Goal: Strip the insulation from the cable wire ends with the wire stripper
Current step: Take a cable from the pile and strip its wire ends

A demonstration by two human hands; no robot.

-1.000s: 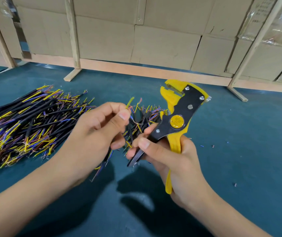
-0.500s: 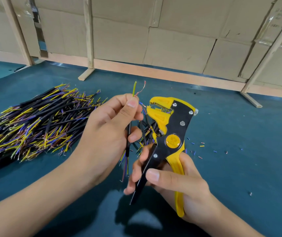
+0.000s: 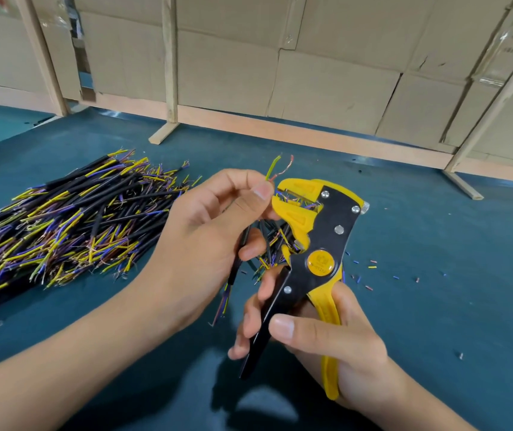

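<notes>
My left hand (image 3: 208, 231) pinches a short black cable (image 3: 239, 259) near its top end. A green-yellow wire and a bare copper strand (image 3: 277, 169) stick up above my thumb, and one wire leads into the yellow jaws of the wire stripper (image 3: 317, 241). My right hand (image 3: 320, 337) grips the stripper's black and yellow handles, with its head pointing up and left. The cable's lower end hangs below my left hand with coloured wires showing.
A large pile of black cables (image 3: 62, 222) with yellow, purple and brown wire ends lies on the teal table at the left. Small cut insulation bits (image 3: 370, 269) are scattered to the right of the stripper. Wooden frame posts (image 3: 169, 73) and cardboard boxes stand behind.
Both hands came together: the cable end rose upright and the stripper's jaws moved left against the wire by my left thumb.
</notes>
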